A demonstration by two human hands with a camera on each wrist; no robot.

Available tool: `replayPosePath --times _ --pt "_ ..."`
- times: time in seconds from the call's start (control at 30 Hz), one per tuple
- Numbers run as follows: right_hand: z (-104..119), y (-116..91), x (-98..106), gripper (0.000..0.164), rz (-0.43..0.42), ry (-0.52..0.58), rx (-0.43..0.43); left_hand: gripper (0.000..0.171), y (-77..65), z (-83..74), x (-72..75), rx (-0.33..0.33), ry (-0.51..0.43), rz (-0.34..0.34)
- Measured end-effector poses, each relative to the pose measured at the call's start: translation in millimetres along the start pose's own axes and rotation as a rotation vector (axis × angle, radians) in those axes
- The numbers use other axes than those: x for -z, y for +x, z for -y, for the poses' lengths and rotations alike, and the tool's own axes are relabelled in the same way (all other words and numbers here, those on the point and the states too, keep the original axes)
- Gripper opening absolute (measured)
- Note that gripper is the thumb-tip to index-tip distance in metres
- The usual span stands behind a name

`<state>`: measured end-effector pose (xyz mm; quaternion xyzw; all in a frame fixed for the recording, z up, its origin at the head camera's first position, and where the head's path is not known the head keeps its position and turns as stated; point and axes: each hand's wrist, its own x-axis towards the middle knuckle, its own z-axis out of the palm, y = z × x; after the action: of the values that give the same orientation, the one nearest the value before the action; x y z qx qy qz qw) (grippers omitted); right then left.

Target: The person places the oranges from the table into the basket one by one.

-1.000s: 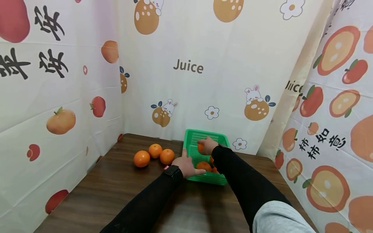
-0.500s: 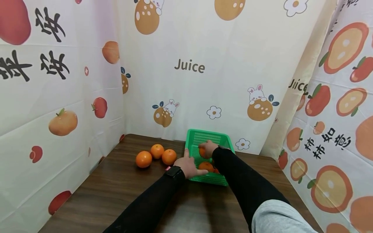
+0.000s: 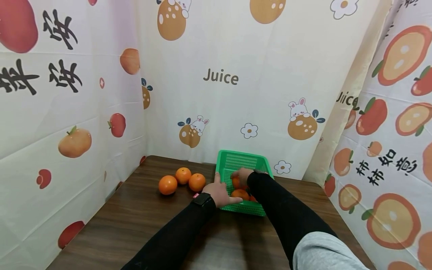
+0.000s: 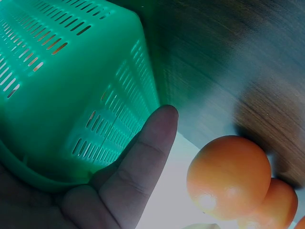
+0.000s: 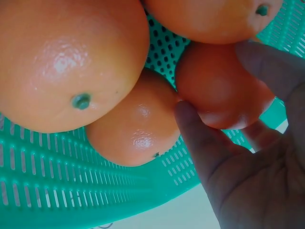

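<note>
My right grip (image 3: 242,175) is clamping on one orange (image 5: 221,86) inside the green basket (image 3: 233,157), thumb and fingers closing round opposite sides; my left grip (image 3: 219,193) is lying at the basket's near-left corner, thumb and forefinger standing wide apart, one finger running straight along the outside wall; nothing is sitting in that left grip, so I'm judging it to be steadying the basket.

Three more oranges are sharing the basket: a large-looking one (image 5: 62,62), an upper one (image 5: 209,19) and a lower one (image 5: 138,119); the held orange's edge is meeting the lower one's in the right wrist view, but I'm not seeing for sure whether they're touching, nor whether mine is bearing on the basket floor; three loose oranges (image 3: 167,185) are clustering on the table (image 3: 135,225), left of the basket.

I'm reading this as the placing step, with loading only partly done and the loose ones probably still waiting; next move is calling for seating this orange against its neighbours, spreading the fingers without knocking the pile, then lifting out over the rim; main risk, as I'm judging it, is round fruit rolling on release.
</note>
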<state>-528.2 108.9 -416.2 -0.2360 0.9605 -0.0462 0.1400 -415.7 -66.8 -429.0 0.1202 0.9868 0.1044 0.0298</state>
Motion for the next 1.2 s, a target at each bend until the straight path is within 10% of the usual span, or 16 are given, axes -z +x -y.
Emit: replayPosePath --times 0.43,0.87,1.2 --pt "41.2 -71.7 37.1 0.055 0.136 0.39 -0.234 0.104 0.8 -4.1 -1.4 0.003 -0.01 0.0" --pt "40.4 -69.9 35.9 0.062 0.145 0.32 -0.249 0.105 2.2 -5.4 -5.4 -0.007 -0.025 -0.004" --pt "23.1 -43.7 28.0 0.064 0.078 0.128 -0.069 0.106 1.9 3.1 -4.8 -0.002 -0.024 -0.011"
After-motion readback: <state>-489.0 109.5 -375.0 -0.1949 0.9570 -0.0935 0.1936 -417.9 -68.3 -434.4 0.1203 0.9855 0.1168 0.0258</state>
